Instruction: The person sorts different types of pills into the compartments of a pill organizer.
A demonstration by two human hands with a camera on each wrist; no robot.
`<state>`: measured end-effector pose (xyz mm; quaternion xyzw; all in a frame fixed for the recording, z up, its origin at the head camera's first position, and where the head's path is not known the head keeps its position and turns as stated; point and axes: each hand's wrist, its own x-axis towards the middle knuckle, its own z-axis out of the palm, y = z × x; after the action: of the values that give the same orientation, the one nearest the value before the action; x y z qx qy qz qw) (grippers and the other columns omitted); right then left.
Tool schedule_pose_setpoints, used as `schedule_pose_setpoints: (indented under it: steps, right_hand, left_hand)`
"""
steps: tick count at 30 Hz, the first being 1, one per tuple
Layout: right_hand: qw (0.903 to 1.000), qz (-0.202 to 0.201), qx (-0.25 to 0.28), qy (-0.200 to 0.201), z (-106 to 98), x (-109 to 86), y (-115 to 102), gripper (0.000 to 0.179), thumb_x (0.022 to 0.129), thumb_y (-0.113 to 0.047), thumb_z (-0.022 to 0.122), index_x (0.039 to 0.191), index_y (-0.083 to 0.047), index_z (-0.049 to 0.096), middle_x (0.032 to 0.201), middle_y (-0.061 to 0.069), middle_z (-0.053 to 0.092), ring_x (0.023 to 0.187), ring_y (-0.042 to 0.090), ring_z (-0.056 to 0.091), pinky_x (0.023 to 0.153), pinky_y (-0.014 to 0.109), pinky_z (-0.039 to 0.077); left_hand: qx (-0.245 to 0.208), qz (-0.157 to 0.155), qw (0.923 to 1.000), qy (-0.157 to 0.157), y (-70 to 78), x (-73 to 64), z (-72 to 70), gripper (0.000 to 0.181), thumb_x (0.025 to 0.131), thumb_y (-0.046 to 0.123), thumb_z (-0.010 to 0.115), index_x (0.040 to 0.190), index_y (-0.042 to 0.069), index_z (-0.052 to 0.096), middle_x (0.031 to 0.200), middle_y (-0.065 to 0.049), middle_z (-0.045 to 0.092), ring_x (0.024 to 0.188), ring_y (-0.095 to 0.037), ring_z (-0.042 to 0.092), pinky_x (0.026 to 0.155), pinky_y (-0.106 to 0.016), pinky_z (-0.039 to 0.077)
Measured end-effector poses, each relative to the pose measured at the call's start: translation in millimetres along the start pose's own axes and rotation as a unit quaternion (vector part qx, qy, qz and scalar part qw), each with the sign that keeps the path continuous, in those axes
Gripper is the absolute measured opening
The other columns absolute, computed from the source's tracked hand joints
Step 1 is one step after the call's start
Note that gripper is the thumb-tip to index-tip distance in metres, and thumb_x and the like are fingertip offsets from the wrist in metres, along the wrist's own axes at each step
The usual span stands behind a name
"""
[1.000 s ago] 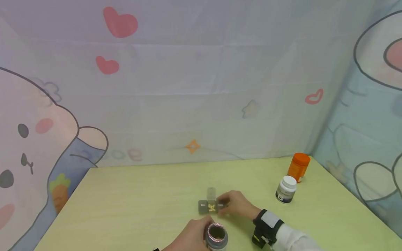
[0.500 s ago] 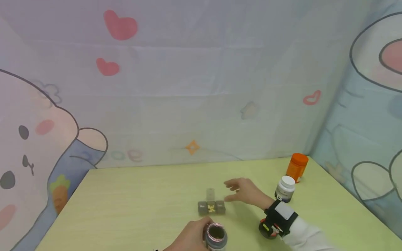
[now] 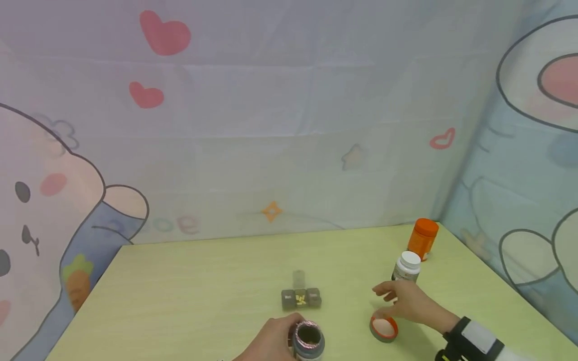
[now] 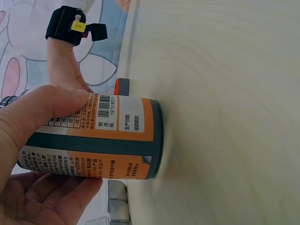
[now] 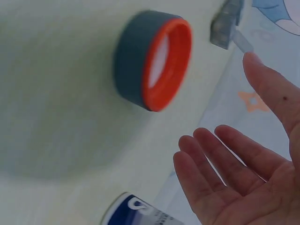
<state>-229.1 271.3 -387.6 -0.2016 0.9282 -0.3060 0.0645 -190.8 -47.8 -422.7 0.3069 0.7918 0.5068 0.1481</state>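
My left hand [image 3: 272,338] grips a bottle [image 4: 93,136] with an orange, white and dark label; its mouth is uncapped and faces up in the head view. My right hand [image 3: 408,302], fingers loosely bent and holding nothing, is just above and beside a bottle cap [image 3: 384,328]. The cap is dark outside with an orange rim and lies with its hollow side up on the table. Beyond the left hand sits a small grey pill box [image 3: 288,300]; its middle compartment stands open with several yellow pills [image 3: 300,300] inside.
A white-capped bottle [image 3: 408,265] stands behind my right hand, partly covered by it. Next to it, farther back, is an orange bottle [image 3: 423,239]. The light yellow table [image 3: 180,291] meets a printed cloth backdrop at the rear and right.
My right hand has left the pill box and moved right, towards the cap. The cap, earlier hidden by the right wrist, is now in plain view. My left hand still holds the bottle.
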Motion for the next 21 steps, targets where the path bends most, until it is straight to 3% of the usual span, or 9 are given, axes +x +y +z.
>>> schedule_pose_setpoints:
  steps: [7,21]
  right_hand:
    - [0.9974,0.064,0.009,-0.031,14.4,-16.6,13.5,0.058,0.065,-0.024,0.081,0.109,0.006,0.059,0.100,0.016,0.063,0.083,0.027,0.060,0.069,0.036,0.050]
    - [0.9975,0.057,-0.042,-0.005,31.4,-20.4,17.6,0.060,0.055,-0.020,0.086,0.104,0.003,0.061,0.090,0.001,0.061,0.078,0.018,0.053,0.067,0.029,0.046]
  left_hand:
    - [-0.001,-0.007,1.0000,0.000,3.5,0.0,-0.9,0.046,0.065,0.020,0.081,0.104,0.014,0.057,0.092,0.012,0.064,0.085,-0.003,0.061,0.074,-0.020,0.047]
    - [-0.024,-0.016,0.9996,0.002,4.5,-0.1,1.3,0.048,0.061,0.016,0.082,0.102,0.013,0.057,0.091,0.010,0.064,0.086,-0.003,0.061,0.075,-0.019,0.047]
